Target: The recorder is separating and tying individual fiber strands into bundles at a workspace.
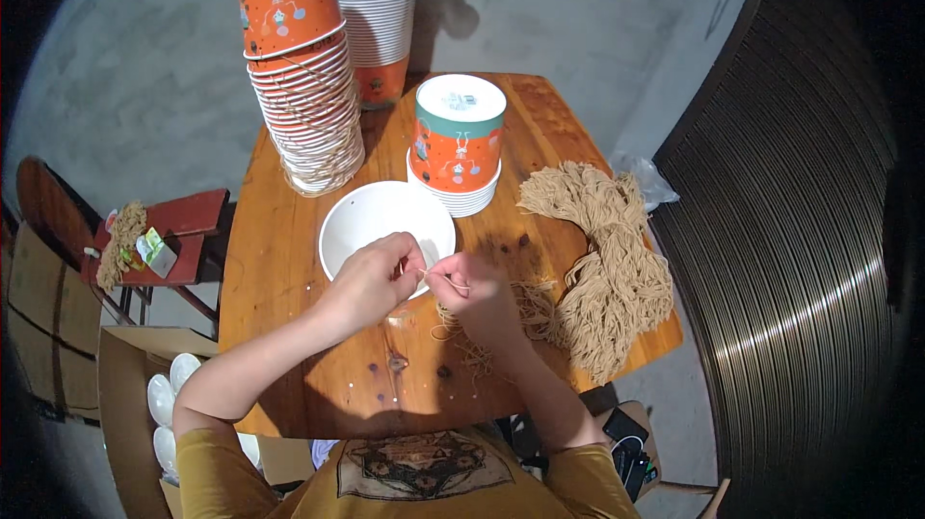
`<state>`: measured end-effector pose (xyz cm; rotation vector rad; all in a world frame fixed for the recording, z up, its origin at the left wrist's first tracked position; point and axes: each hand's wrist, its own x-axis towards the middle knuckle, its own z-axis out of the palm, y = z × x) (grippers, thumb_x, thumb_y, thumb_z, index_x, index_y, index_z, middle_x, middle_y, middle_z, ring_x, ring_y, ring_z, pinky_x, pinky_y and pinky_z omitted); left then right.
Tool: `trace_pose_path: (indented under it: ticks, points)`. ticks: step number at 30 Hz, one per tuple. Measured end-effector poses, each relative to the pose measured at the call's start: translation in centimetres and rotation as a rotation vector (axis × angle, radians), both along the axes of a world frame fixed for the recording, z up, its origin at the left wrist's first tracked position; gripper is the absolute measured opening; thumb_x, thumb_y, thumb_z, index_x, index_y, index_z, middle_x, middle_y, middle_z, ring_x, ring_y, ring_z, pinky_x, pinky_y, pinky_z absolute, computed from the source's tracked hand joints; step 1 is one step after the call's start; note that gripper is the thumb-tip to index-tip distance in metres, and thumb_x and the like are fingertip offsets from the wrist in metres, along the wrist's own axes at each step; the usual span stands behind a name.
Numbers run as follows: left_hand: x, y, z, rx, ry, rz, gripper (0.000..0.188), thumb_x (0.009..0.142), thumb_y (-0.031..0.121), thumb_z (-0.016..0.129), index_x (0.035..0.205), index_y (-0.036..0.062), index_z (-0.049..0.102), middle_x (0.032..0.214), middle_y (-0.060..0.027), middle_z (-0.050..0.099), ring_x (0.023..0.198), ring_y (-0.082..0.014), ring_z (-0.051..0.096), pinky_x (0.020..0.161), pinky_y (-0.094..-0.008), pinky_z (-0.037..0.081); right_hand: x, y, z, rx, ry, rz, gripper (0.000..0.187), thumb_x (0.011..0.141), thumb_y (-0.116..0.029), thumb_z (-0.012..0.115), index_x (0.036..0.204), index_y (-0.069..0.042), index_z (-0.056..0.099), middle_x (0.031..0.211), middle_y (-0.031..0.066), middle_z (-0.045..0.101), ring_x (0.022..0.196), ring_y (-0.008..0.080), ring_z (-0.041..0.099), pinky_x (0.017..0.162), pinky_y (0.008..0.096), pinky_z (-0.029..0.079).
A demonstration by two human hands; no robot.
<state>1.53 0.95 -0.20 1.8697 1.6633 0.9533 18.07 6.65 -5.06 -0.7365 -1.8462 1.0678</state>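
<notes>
My left hand pinches a thin tan string over the near rim of a white paper bucket, which stands with its mouth up. Just to the right, my right hand is closed on the same string, and a short end lies across its fingers. Both hands almost meet at the rim. Loose tan strings lie on the table beside my right hand. A large bundle of tan string, gathered in the middle, spreads along the table's right side.
Upside-down orange and green paper buckets are stacked behind the white one. Taller bucket stacks rise at the back left, the nearer one with strings around it. A red stool at left holds more string. An open cardboard box contains white buckets.
</notes>
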Motion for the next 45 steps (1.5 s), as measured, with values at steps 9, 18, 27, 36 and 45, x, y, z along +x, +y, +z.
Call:
trace_pose_path:
  ticks: [9, 18, 27, 36, 45]
  points:
    - [0.2, 0.0, -0.3, -0.156, -0.276, 0.034, 0.009, 0.088, 0.007, 0.061, 0.087, 0.0015, 0.053, 0.072, -0.0001, 0.052, 0.065, -0.0063, 0.046, 0.057, -0.0247, 0.041, 0.6, -1.0, 0.4, 0.246, -0.141, -0.099, 0.014, 0.081, -0.012, 0.07, 0.085, -0.005, 0.059, 0.076, 0.0115, 0.06, 0.064, 0.0253, 0.062, 0.058, 0.0352, 0.049]
    - [-0.1, 0.2, -0.8, -0.202, -0.44, -0.028, 0.01, 0.085, 0.002, 0.061, 0.089, 0.0044, 0.052, 0.075, 0.0034, 0.048, 0.068, -0.0043, 0.043, 0.062, -0.0211, 0.04, 0.5, -1.1, -0.5, 0.084, -0.108, -0.085, 0.013, 0.083, -0.01, 0.068, 0.086, -0.004, 0.057, 0.074, 0.0089, 0.058, 0.063, 0.0186, 0.059, 0.058, 0.0308, 0.048]
    - [-0.1, 0.5, -0.3, -0.222, -0.559, -0.132, 0.029, 0.084, -0.009, 0.057, 0.106, 0.0063, 0.045, 0.084, 0.0015, 0.051, 0.076, -0.0052, 0.047, 0.072, -0.0199, 0.043, 0.1, -0.8, -1.0, -0.114, 0.116, -0.027, 0.007, 0.092, -0.007, 0.059, 0.091, 0.0, 0.06, 0.072, -0.0028, 0.054, 0.065, 0.0026, 0.048, 0.059, 0.0206, 0.04]
    - [-0.3, 1.1, -0.1, -0.314, -0.69, -0.083, 0.034, 0.083, -0.01, 0.058, 0.11, 0.0046, 0.044, 0.086, -0.0016, 0.055, 0.08, -0.0077, 0.052, 0.077, -0.021, 0.045, 1.0, -0.6, -0.3, 0.117, -0.109, -0.148, 0.014, 0.085, -0.011, 0.066, 0.097, -0.007, 0.062, 0.08, 0.0101, 0.058, 0.07, 0.0221, 0.061, 0.061, 0.0345, 0.05]
    - [-0.3, 1.0, 0.0, -0.329, -0.625, -0.059, 0.035, 0.083, -0.006, 0.062, 0.111, 0.0036, 0.043, 0.084, -0.0011, 0.055, 0.078, -0.0077, 0.052, 0.07, -0.0201, 0.043, 1.4, -0.3, 0.9, 0.614, -0.283, -0.172, 0.017, 0.075, -0.007, 0.072, 0.09, -0.014, 0.067, 0.077, 0.0053, 0.05, 0.064, 0.0214, 0.057, 0.055, 0.0331, 0.049]
